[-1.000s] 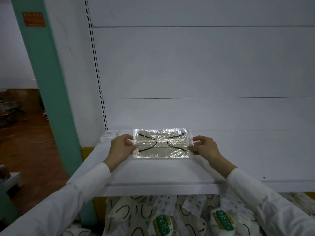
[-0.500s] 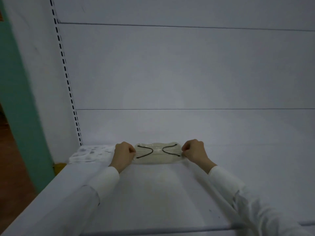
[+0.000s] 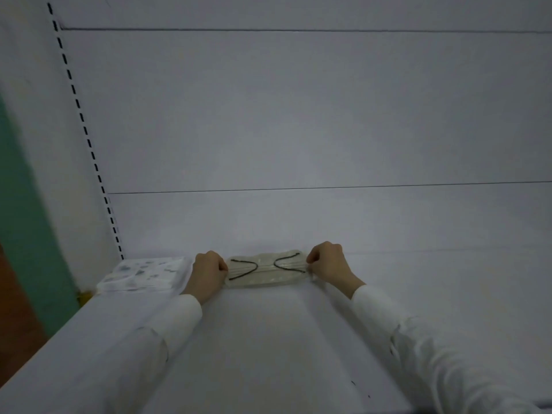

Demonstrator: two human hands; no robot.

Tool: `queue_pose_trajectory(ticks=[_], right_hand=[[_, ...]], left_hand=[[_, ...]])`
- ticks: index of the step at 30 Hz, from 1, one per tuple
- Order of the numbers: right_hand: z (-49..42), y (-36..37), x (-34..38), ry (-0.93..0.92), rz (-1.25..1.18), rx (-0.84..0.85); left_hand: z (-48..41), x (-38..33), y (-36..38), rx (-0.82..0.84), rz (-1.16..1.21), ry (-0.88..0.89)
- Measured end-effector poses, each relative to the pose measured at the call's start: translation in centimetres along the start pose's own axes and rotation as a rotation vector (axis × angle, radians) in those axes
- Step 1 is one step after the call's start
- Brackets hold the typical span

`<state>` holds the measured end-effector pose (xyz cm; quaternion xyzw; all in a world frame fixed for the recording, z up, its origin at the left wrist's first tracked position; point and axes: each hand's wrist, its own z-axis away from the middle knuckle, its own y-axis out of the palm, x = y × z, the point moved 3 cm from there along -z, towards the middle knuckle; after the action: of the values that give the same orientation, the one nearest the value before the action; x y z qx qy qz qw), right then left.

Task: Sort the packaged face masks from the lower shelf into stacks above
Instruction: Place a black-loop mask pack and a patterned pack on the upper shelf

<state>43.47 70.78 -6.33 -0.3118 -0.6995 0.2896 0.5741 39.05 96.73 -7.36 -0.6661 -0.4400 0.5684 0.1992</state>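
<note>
A clear-wrapped face mask pack [image 3: 266, 268] with black ear loops lies flat at the back of the white upper shelf [image 3: 263, 339], against the rear panel. My left hand [image 3: 207, 271] pinches its left end with curled fingers. My right hand [image 3: 327, 262] pinches its right end the same way. To the left, a stack of patterned white mask packs [image 3: 143, 274] sits in the shelf's back corner, just beside my left hand. The lower shelf is out of view.
The white back panel [image 3: 298, 130] rises right behind the masks. A slotted upright [image 3: 86, 138] runs along the left, with a green post [image 3: 27, 234] beyond it. Bare shelf surface stretches to the right of my right hand.
I carried the pack from above the shelf's front to the back and laid it flat beside the patterned stack. Over the last half second my hands barely moved.
</note>
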Motion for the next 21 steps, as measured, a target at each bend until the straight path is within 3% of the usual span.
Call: queue_pose_trajectory(ticks=[14, 21], right_hand=[[-0.2, 1.9, 0.9, 0.024, 0.234, 0.04], [0.8, -0.2, 0.4, -0.084, 0.178, -0.077]], left_hand=[[-0.4, 1.2, 1.2, 0.032, -0.196, 0.05], [1.1, -0.6, -0.9, -0.038, -0.241, 0.156]])
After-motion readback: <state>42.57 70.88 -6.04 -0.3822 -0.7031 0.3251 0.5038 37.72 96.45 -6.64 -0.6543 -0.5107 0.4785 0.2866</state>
